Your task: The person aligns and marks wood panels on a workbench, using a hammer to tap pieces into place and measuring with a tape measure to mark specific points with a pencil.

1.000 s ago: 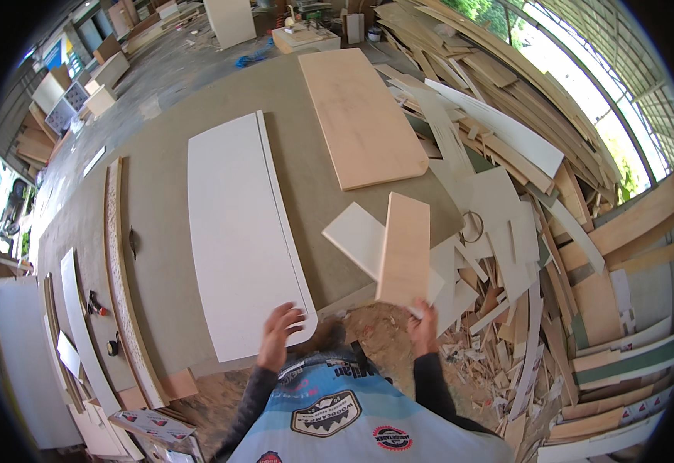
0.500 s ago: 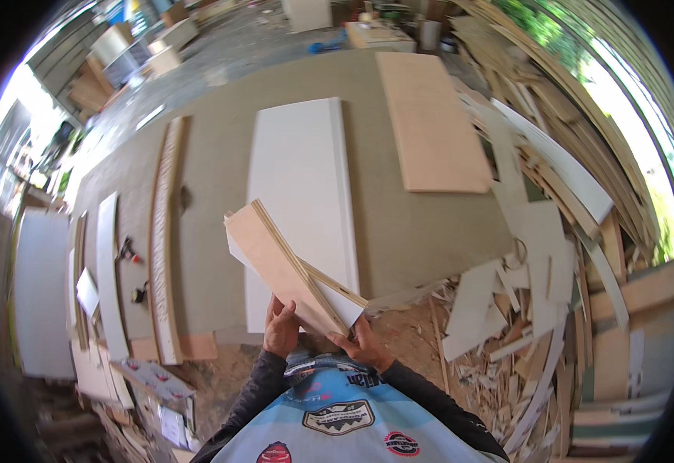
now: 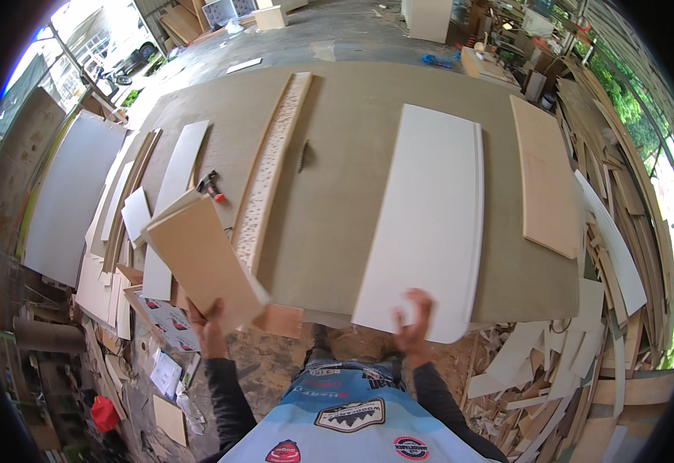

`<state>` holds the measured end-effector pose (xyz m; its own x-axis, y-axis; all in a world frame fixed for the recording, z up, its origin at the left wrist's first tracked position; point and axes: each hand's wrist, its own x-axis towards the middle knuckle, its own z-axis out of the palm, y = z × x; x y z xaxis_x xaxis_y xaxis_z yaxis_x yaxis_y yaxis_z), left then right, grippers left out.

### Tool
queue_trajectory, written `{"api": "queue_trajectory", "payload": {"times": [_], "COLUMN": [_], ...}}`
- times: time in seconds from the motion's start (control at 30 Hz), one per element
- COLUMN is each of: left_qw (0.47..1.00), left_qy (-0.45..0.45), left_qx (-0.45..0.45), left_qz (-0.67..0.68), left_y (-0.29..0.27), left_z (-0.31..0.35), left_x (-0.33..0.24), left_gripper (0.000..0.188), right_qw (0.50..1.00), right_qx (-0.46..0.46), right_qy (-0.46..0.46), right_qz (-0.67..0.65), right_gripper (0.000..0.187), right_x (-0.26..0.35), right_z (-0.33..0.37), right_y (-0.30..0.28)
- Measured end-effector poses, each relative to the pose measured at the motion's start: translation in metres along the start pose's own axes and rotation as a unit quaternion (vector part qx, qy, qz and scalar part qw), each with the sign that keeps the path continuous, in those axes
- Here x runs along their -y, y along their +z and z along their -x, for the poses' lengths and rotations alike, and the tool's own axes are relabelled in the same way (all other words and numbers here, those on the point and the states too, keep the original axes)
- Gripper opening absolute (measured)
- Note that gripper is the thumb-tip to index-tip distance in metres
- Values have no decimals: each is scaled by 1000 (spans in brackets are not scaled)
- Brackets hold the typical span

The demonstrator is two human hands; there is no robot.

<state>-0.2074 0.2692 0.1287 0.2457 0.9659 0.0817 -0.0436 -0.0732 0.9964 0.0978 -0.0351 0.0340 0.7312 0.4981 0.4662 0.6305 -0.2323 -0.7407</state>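
My left hand [image 3: 209, 327] is closed round the lower end of a short stack of plywood boards [image 3: 202, 261], tilted and held up over the left part of the table. The top board has a plain tan face, and a paler edge shows beneath it. My right hand [image 3: 414, 327] is empty, its slightly blurred fingers apart, over the near end of a long white panel [image 3: 429, 208]. Whether it touches the panel I cannot tell. Beyond the held boards lies a hammer [image 3: 212, 187] with a red and black handle.
A long wooden frame strip [image 3: 273, 170] lies left of centre on the large table [image 3: 337, 231]. A tan plywood panel [image 3: 543, 177] rests at the right edge. White strips [image 3: 182, 166] lie on the left. Offcuts [image 3: 522, 355] pile up on the floor at right.
The boards have moved left, now in my left hand alone. My right hand has let go and come apart from them. The view has turned left.
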Motion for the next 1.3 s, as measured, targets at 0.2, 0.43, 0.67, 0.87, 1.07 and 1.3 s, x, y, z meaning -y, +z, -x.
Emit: {"api": "queue_trajectory", "payload": {"times": [0.2,0.43,0.67,0.87,1.07,1.3], "left_qw": [780,602,671,736,797,999], "left_qy": [217,80,60,15,162,47], "left_qx": [-151,-152,-162,-81,-242,-8], "left_qz": [-568,-779,-721,-672,-529,-13], "left_y": [-140,-203,-243,-253,-183,97], "left_z": [-177,-319,-322,-294,-239,-39], "left_x": [22,112,164,173,173,141], "left_gripper": [57,53,58,71,51,20], "right_qw": [835,838,869,834,762,841], "right_qx": [-208,-283,-123,-140,1,-155], "right_qy": [375,459,468,518,588,518], "right_qz": [346,85,105,-130,-272,-28], "right_gripper": [63,66,51,49,31,27], "right_x": [-84,-120,-47,-14,-25,-164], "right_z": [46,85,110,110,97,33], "right_y": [-27,-36,43,73,-4,-162]}}
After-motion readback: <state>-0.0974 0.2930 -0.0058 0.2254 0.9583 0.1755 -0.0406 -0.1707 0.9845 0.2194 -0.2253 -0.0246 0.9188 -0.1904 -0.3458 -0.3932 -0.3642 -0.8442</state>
